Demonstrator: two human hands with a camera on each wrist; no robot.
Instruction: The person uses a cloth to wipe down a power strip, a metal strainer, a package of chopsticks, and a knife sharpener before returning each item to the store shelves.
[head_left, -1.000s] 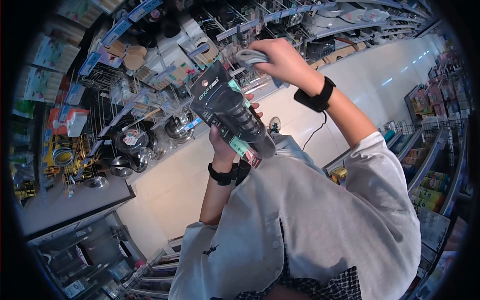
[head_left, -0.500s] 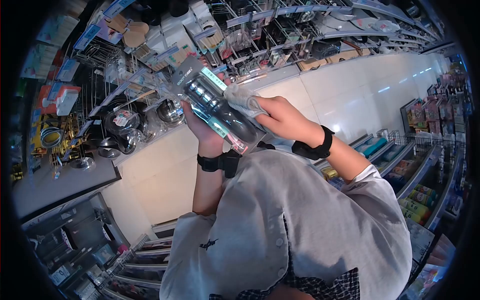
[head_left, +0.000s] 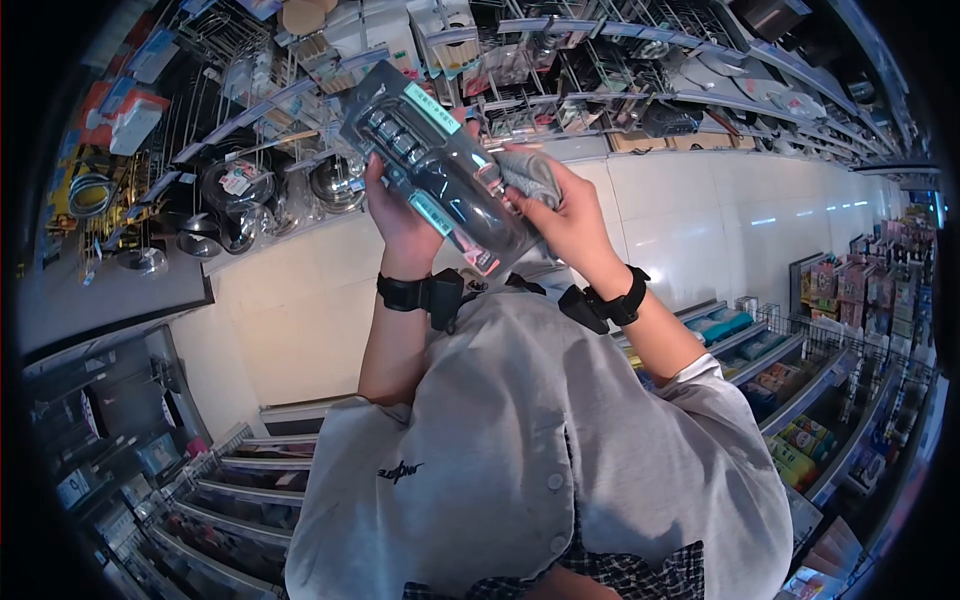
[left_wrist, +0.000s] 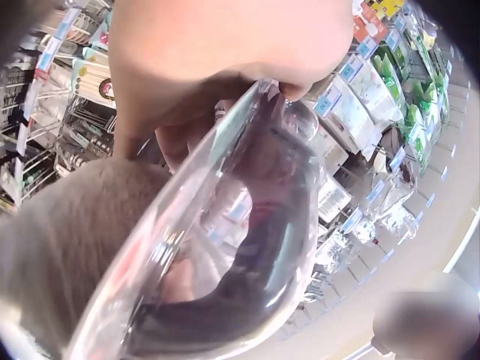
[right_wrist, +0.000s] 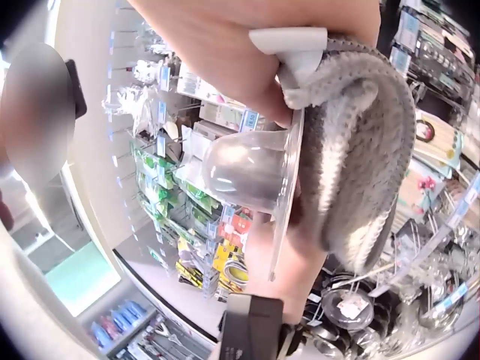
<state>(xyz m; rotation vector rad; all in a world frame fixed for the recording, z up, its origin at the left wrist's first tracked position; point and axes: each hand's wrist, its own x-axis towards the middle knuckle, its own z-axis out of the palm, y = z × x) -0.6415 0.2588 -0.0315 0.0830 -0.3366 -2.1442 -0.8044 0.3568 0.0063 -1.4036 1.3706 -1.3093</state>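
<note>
A clear plastic blister pack (head_left: pixel 440 175) with a dark item inside lies tilted across my left hand (head_left: pixel 405 215), whose thumb grips its edge while the other fingers go behind it. My right hand (head_left: pixel 575 215) holds a folded grey cloth (head_left: pixel 530 175) and pinches the pack's right edge with the thumb in front. In the right wrist view the cloth (right_wrist: pixel 360 150) is bunched beside the pack's flat edge, with the clear bulge (right_wrist: pixel 251 169) on the other side. The left wrist view shows the pack (left_wrist: pixel 262 247) side-on under the left hand (left_wrist: pixel 225 45).
Racks of hanging kitchen tools (head_left: pixel 240 180) run along the top and left. Pale floor (head_left: pixel 300 330) lies beyond the hands. More shelves with packaged goods (head_left: pixel 800 450) stand at the right, and others (head_left: pixel 230 500) at lower left.
The right hand has come down from above with the cloth and now touches the pack's right edge. The pack has moved up and left in the head view, its front turned more toward the camera.
</note>
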